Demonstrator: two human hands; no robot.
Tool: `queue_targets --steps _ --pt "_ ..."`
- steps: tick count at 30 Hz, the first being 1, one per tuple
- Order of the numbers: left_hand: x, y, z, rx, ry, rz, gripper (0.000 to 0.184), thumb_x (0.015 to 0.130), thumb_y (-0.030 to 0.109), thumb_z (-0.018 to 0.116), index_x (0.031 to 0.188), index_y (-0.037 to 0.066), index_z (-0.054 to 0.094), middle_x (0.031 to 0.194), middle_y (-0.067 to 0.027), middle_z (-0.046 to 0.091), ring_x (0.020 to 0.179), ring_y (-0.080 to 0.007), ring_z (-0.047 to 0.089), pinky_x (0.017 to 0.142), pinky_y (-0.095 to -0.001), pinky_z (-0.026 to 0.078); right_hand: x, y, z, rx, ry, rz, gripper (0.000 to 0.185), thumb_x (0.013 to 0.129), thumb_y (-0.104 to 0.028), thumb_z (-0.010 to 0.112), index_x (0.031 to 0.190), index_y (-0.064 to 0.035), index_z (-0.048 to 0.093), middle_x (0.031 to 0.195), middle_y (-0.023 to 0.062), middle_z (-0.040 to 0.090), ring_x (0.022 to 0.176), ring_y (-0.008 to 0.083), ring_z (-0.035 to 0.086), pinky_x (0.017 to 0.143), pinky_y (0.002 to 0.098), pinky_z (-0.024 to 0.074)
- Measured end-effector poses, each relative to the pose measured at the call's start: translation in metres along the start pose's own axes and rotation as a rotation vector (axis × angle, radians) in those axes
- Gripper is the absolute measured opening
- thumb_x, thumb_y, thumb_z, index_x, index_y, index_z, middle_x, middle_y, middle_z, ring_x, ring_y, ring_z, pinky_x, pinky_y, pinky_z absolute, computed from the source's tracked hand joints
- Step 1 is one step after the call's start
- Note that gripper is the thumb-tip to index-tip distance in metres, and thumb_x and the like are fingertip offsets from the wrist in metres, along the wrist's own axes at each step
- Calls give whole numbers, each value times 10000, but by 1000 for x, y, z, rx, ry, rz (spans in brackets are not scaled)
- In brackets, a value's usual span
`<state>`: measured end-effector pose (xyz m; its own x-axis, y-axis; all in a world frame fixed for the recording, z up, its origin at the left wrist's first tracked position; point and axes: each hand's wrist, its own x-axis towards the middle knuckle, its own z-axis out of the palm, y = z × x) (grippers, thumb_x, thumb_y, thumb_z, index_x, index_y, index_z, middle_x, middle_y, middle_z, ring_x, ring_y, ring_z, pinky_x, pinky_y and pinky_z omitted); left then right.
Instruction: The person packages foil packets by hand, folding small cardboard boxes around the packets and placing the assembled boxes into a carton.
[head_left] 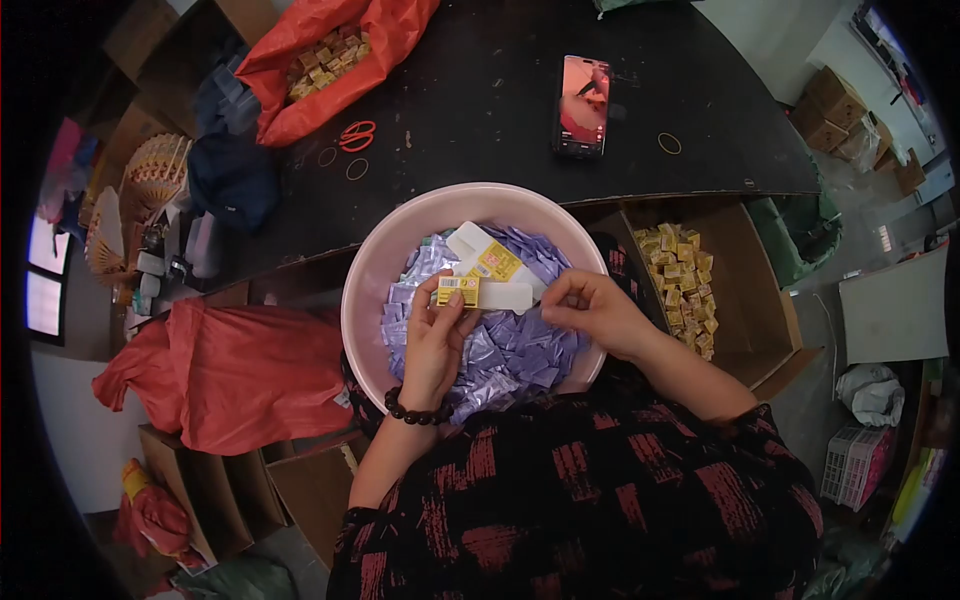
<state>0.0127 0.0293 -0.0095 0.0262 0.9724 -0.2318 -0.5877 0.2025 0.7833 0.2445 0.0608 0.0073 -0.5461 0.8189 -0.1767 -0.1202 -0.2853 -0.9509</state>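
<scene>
A pink basin [365, 270] on my lap holds a heap of small purple packets [515, 350]. Over it, my left hand [438, 325] pinches a flattened yellow and white carton [458, 292], its thumb on the printed face and a white flap pointing right. Another yellow and white carton [497, 262] lies behind it, partly covered. My right hand [597, 308] is at the basin's right side, near the white flap, with thumb and fingertips pressed together; whether something small is between them cannot be made out.
On the black table [480, 120] are a phone [583, 105], red scissors [357, 136], rubber bands and a red bag [400, 35] of small boxes. A cardboard box [765, 300] with yellow boxes stands right, a red bag [240, 370] left.
</scene>
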Motion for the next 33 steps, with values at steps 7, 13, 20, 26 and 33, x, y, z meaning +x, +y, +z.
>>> queue_targets --steps 7,13,20,26,33 --pt "-7 -5 11 -13 -163 -91 329 962 144 521 1261 98 393 1200 -85 528 1119 -184 544 971 -365 476 9 -2 29 -531 325 -347 79 861 -51 630 889 -4 572 795 88 610 698 185 617 613 280 478" --pt "-9 -12 14 -21 -220 -90 340 949 121 545 1240 123 369 1211 -66 517 1111 -161 542 965 -352 472 7 11 48 -676 351 -506 88 848 -59 619 914 -9 588 833 140 620 705 309 627 636 349 497" --pt "-11 -5 16 -144 -189 -131 339 944 91 536 1237 142 371 1220 -84 503 1159 -179 505 1033 -387 406 4 9 32 -805 338 -676 240 768 60 597 993 -17 632 963 135 609 918 251 586 793 348 476" --pt "-13 -3 16 -229 -271 -298 290 994 192 445 1257 94 375 1280 -110 470 1191 -222 496 1042 -445 403 2 8 37 -985 369 -848 276 736 31 634 1005 -31 637 881 97 578 877 267 563 774 371 443" --pt "-15 4 16 -339 -319 -493 418 1000 233 389 1371 49 330 1315 -133 466 1200 -252 515 987 -434 465 7 7 42 -1145 298 -976 210 754 -77 659 948 -16 606 868 66 599 836 213 563 782 368 410"
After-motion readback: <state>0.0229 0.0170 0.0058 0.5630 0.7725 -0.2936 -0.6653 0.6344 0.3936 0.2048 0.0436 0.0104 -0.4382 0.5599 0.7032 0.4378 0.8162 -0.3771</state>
